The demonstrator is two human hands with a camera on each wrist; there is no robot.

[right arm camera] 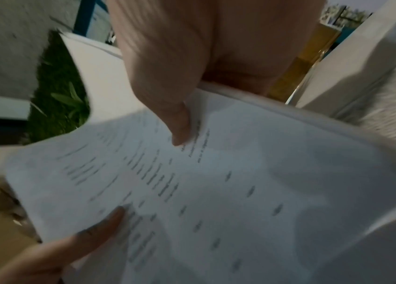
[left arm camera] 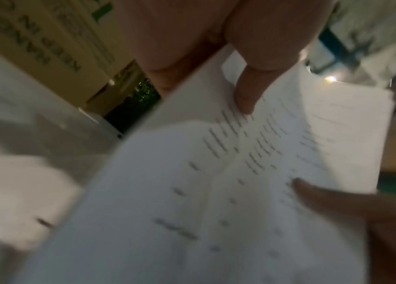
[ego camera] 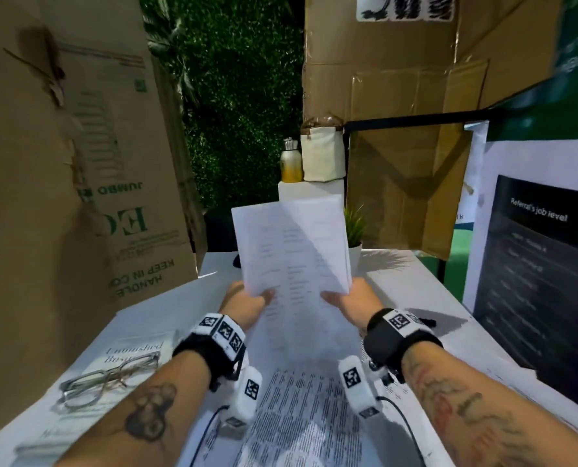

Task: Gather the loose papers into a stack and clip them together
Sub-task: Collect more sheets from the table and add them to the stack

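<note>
Both hands hold a sheaf of printed papers [ego camera: 292,244] up off the white tabletop [ego camera: 412,281], tilted away from the person, with its lower edge nearest the wrists. The left hand [ego camera: 247,303] pinches the lower left corner and the right hand [ego camera: 346,299] the lower right corner; in the wrist views each thumb lies on the printed face while the fingers [left arm camera: 244,100] curl behind, so both hands are clamped on the sheaf. Gripping it at two corners probably lets the person shuffle the sheets square, since the far edge looks fanned, with several page edges showing one behind another. More printed sheets [ego camera: 301,409] lie flat on the tabletop below the sheaf, between the forearms, so the gathering seems unfinished. To the left of the sheaf a pair of glasses [ego camera: 109,379] rests on a white book [ego camera: 136,352], and beyond that stands a tall cardboard box [ego camera: 78,163]. Behind the sheaf are a small potted plant [ego camera: 354,230], a bottle [ego camera: 291,161] and a cloth pouch [ego camera: 322,155]. A small dark object [ego camera: 427,321], too indistinct to identify, lies right of the sheaf; it may be the clip, which I cannot otherwise find. Nothing is clipped yet.
</note>
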